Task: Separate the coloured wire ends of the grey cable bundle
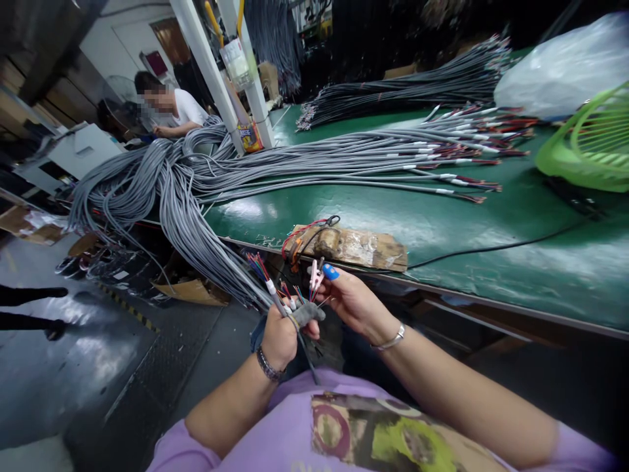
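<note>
My left hand (285,331), with grey covers on some fingers, is closed around a few grey cables (279,303). Thin coloured wires (258,265) fan out of their stripped ends, past white sleeves. Close by on the right, my right hand (351,298) has a blue cover on its thumb and pinches at the thin wires (313,293) rising from the left hand. A pale pink piece (316,275) shows at its fingertips; what it is I cannot make out. Just beyond both hands, a worn wooden block (363,248) with red and black leads sits on the bench edge.
Long grey cables (314,154) lie across the green bench (491,262), and a thick bunch (181,210) hangs over its left edge. Black cables (393,98), a plastic bag (565,65) and a green basket (590,144) are farther back. Another person (184,108) sits back left.
</note>
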Available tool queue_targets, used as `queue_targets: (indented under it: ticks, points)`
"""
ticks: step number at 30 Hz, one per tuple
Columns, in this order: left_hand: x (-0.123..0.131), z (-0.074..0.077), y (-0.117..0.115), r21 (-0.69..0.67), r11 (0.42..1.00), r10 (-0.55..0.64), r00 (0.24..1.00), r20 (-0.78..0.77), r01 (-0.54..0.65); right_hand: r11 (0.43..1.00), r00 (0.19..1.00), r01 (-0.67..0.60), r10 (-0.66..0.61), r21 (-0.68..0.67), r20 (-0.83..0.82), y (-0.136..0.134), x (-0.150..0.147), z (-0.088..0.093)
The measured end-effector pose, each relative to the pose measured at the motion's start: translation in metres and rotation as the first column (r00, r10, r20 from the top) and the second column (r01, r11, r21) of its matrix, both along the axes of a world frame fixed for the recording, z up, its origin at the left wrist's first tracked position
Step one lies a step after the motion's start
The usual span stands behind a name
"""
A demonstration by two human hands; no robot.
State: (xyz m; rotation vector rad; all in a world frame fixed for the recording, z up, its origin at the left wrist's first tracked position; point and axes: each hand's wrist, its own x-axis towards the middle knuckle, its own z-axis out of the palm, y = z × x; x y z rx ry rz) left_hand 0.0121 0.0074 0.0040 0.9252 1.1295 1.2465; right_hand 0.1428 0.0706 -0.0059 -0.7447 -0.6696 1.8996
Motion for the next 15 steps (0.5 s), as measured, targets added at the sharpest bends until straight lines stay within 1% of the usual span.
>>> queue_targets:
  ticks: [3,4,5,7,10,12,15]
  points:
    - [0.0006,0.0001,0.0021,-0.011,1.0,-0.007,1.0,0.002,0.007,0.982,0.98,0.135,-0.152,0.131,0.132,-0.0007,-0.0031,-0.0053]
    - [0.0007,-0.0003,0.0026,-0.012,1.0,-0.011,1.0,0.001,0.011,0.976,0.972,0.153,-0.177,0.156,0.157,-0.0006,-0.0041,-0.007]
    - [0.0008,-0.0008,0.003,-0.014,1.0,-0.012,1.0,-0.001,0.012,0.975,0.971,0.151,-0.177,0.163,0.159,-0.0002,-0.005,-0.0083]
    - [0.0014,-0.0015,0.0037,-0.021,1.0,-0.007,1.0,-0.002,0.007,0.988,0.989,0.1,-0.112,0.12,0.096,0.0011,-0.0066,-0.0095]
    - [0.0031,-0.0012,0.0048,-0.039,0.999,0.007,1.0,0.006,-0.006,1.0,0.998,0.0,0.0,-0.007,-0.065,0.0038,-0.0087,-0.009]
    - [0.0044,-0.0001,0.0055,-0.056,0.998,0.018,1.0,0.014,-0.017,0.997,0.99,-0.028,0.017,-0.071,-0.142,0.0054,-0.0096,-0.0084]
    - [0.0057,0.0017,0.0063,-0.075,0.997,0.03,0.999,0.014,-0.029,0.991,0.976,-0.073,0.048,-0.113,-0.213,0.0066,-0.0098,-0.0078]
